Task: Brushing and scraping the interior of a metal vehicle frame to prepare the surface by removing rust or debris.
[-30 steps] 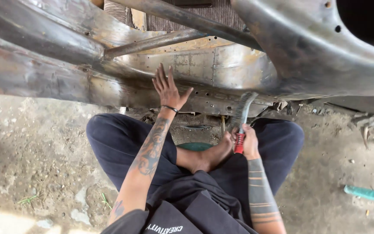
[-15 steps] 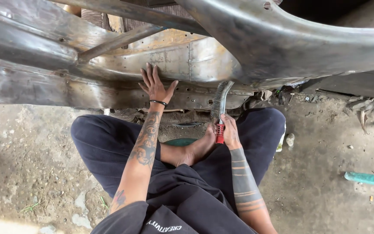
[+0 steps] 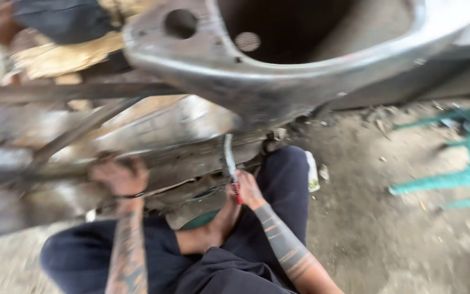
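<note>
The metal body (image 3: 278, 81) hangs low over the lap, leaving only a narrow gap above the crossed legs (image 3: 278, 185). The left hand (image 3: 119, 177) presses against the lower panel (image 3: 191, 158), with a slanted bar (image 3: 77, 133) just above it. The right hand (image 3: 248, 189) holds a tool (image 3: 229, 163) up into the gap. To the right, the dirt floor (image 3: 376, 218) lies open as far as the green frame (image 3: 463, 169).
</note>
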